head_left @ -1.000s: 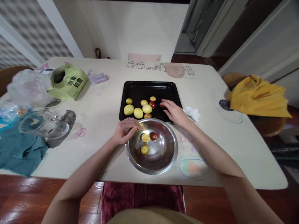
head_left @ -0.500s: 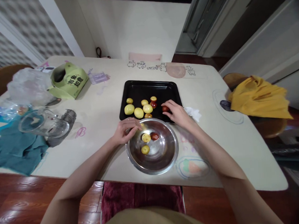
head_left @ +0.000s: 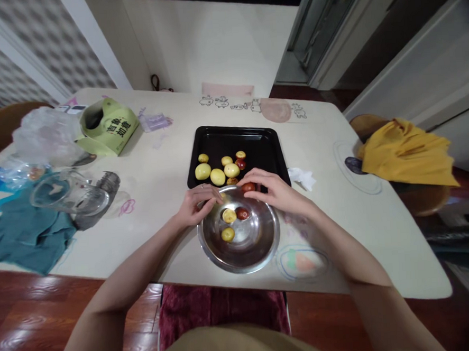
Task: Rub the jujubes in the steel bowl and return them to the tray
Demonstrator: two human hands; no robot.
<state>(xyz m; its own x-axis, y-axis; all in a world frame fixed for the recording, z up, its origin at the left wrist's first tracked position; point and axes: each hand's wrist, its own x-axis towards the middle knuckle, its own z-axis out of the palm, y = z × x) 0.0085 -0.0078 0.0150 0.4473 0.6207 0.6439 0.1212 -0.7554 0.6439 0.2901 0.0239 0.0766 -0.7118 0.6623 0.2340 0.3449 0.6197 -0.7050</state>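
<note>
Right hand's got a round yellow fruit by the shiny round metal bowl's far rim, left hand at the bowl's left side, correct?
Not yellow: the head view shows the round fruit in the right hand is reddish-brown. The rest holds: the left hand is at the left side of the bowl.

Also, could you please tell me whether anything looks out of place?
Coloured drawings mark the tabletop itself, which looks odd, and a crumpled white tissue lies beside the black tray like stray litter.

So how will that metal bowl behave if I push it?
The metal bowl should feel stiff, judging by its shiny wall. Being wide and shallow-looking, it probably won't tip easily. The nearest yellow fruit inside may roll, being rounded and loose.
</note>
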